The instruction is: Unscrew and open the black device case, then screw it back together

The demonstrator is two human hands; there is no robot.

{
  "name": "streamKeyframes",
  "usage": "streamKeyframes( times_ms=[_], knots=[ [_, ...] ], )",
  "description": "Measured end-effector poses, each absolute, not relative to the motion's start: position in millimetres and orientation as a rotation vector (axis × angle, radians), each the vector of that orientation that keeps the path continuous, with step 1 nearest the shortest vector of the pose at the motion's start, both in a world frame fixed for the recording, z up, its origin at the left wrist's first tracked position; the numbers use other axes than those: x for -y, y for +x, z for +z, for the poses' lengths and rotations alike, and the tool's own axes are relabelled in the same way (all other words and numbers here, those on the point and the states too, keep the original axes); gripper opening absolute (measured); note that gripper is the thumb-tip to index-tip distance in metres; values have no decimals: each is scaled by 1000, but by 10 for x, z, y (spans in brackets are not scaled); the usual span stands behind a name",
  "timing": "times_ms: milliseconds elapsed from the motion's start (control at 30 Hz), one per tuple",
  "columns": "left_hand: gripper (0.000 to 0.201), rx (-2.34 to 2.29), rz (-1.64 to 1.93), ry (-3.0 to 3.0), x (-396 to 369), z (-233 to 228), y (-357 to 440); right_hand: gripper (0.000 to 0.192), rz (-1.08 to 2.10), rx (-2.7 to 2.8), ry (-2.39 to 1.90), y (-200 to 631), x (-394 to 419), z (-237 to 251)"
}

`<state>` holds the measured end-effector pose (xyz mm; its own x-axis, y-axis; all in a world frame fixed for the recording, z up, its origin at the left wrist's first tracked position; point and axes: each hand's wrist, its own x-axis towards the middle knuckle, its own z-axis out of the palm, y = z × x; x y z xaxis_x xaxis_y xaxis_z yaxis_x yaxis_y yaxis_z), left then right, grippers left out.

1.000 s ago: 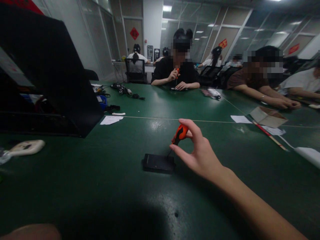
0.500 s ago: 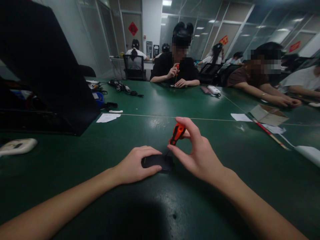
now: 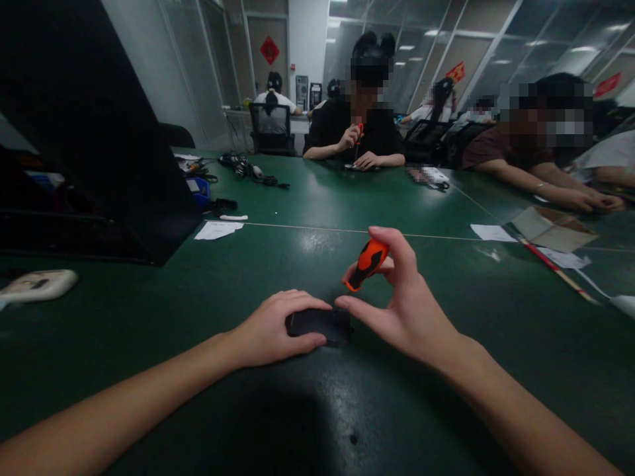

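A small flat black device [image 3: 325, 325] lies on the green table [image 3: 198, 317] in front of me. My left hand [image 3: 274, 328] grips its left end, thumb on the near side and fingers over the top. My right hand [image 3: 397, 304] holds an orange and black screwdriver [image 3: 367, 264] by the handle, tilted, with the tip pointing down at the device's right end. The thin shaft is hard to make out.
A large black case [image 3: 99, 145] stands at the left, with a white object [image 3: 37, 284] before it. Papers [image 3: 218, 229], cables [image 3: 248, 173], a cardboard piece [image 3: 550, 228] and a red stick [image 3: 555, 268] lie farther off. Other people sit across the table, one [image 3: 357, 125] holding a similar screwdriver.
My left hand came in from the lower left and took hold of the black device. My right hand with the screwdriver shifted slightly right and up.
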<state>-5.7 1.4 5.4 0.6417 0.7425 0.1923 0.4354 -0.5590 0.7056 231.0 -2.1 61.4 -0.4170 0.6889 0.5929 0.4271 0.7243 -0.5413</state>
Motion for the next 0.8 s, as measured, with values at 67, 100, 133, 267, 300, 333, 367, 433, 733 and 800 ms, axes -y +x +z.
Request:
streamKeyframes(
  times_ms=[67, 100, 133, 267, 300, 333, 367, 433, 733, 800],
  knots=[
    [41, -921, 627, 2232, -18, 51, -64, 84, 304, 2097, -847, 2319, 23, 613],
    [42, -920, 613, 2231, -21, 50, -72, 80, 282, 2107, -836, 2320, 27, 619],
    [44, -919, 597, 2231, -25, 48, -81, 78, 280, 2112, -822, 2319, 34, 628],
    [53, -952, 531, 2228, -43, 41, -118, 76, 394, 2116, -783, 2308, 54, 675],
    [52, -965, 524, 2223, -46, 39, -124, 76, 426, 2119, -779, 2308, 55, 682],
    [50, -974, 524, 2215, -48, 39, -126, 77, 452, 2120, -778, 2310, 52, 687],
    [47, -977, 525, 2207, -49, 39, -127, 77, 469, 2119, -779, 2314, 48, 687],
    [44, -976, 535, 2187, -48, 44, -124, 77, 465, 2115, -786, 2328, 34, 679],
    [45, -981, 576, 2210, -30, 64, -123, 76, 232, 2084, -926, 2497, 7, 678],
    [45, -989, 583, 2214, -30, 53, -119, 73, 275, 2063, -926, 2483, 43, 677]
  ],
)
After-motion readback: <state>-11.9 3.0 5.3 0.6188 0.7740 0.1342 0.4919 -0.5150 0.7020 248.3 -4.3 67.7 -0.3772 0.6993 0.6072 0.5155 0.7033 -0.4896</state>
